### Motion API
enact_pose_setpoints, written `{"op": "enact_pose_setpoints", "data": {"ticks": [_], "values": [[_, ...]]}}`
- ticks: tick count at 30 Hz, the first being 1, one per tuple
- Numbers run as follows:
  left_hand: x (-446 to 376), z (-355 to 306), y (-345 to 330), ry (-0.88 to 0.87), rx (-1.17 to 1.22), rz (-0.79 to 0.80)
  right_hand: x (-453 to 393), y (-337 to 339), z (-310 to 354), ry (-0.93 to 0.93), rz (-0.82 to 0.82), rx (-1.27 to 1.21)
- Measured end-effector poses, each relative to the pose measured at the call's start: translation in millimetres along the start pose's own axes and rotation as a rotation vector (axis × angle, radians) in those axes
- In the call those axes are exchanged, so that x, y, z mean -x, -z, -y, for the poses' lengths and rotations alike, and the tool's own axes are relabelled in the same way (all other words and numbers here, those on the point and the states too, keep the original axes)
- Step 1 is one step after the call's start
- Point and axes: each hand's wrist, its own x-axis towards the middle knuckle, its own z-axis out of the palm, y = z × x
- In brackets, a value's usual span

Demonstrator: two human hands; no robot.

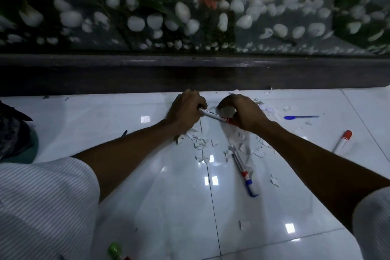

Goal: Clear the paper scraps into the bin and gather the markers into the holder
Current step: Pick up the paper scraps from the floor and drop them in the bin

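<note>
My left hand (185, 110) and my right hand (242, 112) are side by side on the white floor tiles near the dark ledge. A white marker with a red cap (215, 116) runs between them; my left hand grips its white end and my right hand covers the red end, fingers curled over paper scraps. Torn white paper scraps (202, 145) lie scattered below and to the right of the hands. A marker with a blue cap (242, 169) lies among them. Another red-capped marker (343, 140) and a blue pen (300, 116) lie at the right.
A bin with a dark liner (14, 139) stands at the left edge. A green-topped object (115, 250) sits at the bottom edge. A dark wooden ledge (190, 74) and a glass tank with white stones (181, 12) close off the far side.
</note>
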Motion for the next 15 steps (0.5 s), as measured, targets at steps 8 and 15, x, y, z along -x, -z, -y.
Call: {"op": "enact_pose_setpoints", "data": {"ticks": [8,15], "values": [[12,24,22,-0.136,-0.039,0.097,7,1,0,-0.224,-0.167,0.002],[39,60,63,0.082,-0.089,-0.056,9,4,-9,-0.461,0.054,-0.082]]}}
